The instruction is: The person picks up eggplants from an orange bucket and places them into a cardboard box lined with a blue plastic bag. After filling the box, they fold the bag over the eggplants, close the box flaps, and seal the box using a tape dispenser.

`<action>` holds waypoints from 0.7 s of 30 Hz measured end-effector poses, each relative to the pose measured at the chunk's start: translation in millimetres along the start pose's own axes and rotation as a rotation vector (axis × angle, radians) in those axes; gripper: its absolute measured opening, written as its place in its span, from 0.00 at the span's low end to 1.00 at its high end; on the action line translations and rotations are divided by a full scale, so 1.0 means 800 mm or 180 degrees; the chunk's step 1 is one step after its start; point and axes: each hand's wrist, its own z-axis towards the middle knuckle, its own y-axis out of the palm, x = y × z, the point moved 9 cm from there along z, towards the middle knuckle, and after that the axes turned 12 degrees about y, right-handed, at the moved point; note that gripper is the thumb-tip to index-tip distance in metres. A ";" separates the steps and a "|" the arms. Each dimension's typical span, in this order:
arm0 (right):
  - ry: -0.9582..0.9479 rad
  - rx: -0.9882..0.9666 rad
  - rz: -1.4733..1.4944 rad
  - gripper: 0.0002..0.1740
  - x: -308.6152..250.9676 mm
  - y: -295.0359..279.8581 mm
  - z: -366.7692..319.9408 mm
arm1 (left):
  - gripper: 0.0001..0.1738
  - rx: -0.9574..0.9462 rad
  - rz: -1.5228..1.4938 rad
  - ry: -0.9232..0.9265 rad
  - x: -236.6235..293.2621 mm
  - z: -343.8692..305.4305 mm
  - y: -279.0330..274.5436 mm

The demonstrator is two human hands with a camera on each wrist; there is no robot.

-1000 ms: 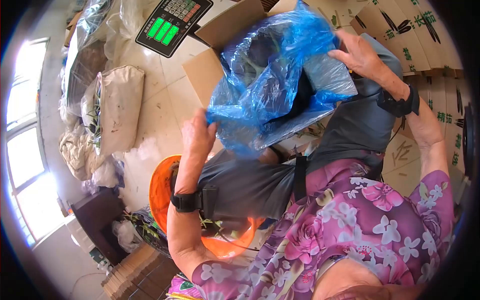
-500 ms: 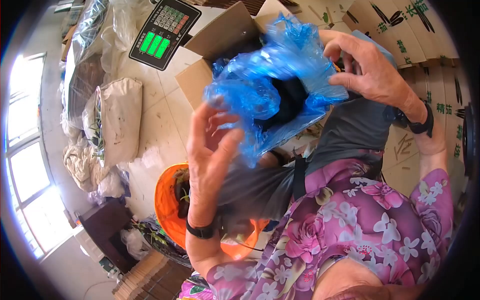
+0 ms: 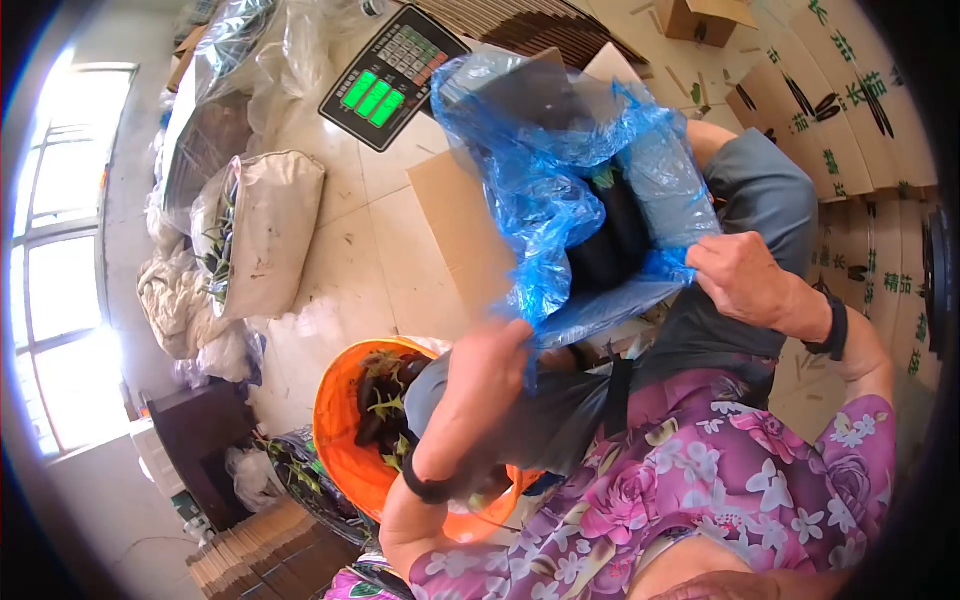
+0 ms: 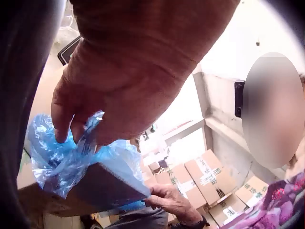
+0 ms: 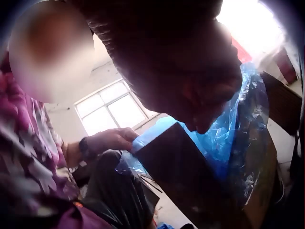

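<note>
A cardboard box lined with a thin blue plastic bag [image 3: 545, 215] stands by the person's knees, dark eggplants [image 3: 625, 225] inside it. The left hand [image 3: 487, 370], blurred in the head view, pinches the bag at the near left corner; in the left wrist view the left hand [image 4: 114, 81] has a twist of blue film [image 4: 90, 131] between its fingers. At the near right corner the right hand [image 3: 750, 275] grips the bag's edge with curled fingers. The right wrist view shows the right hand [image 5: 200, 90] dark, over the bag [image 5: 248, 124].
An orange basket [image 3: 335, 400] with eggplants stands at the left knee. A scale display [image 3: 390, 75] with green digits is beyond the box. A cream sack [image 3: 275, 235] lies on the left, printed cartons [image 3: 850, 110] on the right, and flattened cardboard [image 3: 265, 560] at the lower left.
The bag's near edge has come down over the box rim, showing more of the eggplants. Both hands have moved nearer the body and closed on the film. The head view has shifted.
</note>
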 end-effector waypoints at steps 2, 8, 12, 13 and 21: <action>-0.0014 0.0080 0.0406 0.07 -0.003 -0.027 0.006 | 0.03 0.0617 -0.0643 0.0046 0.011 0.000 -0.038; -0.0049 0.0322 0.0399 0.13 -0.012 -0.089 0.040 | 0.05 0.0712 -0.1103 0.0452 0.027 0.048 -0.070; -0.0408 -0.0062 0.0131 0.27 -0.028 -0.070 0.046 | 0.08 0.0840 -0.1359 0.0407 0.008 0.097 -0.079; -0.0409 -0.0491 0.0075 0.32 -0.019 -0.049 0.042 | 0.08 0.0865 -0.1361 0.0395 0.007 0.104 -0.081; 0.0371 0.0152 0.0308 0.38 -0.001 -0.130 0.035 | 0.13 0.2025 -0.2114 -0.0112 -0.028 0.083 -0.127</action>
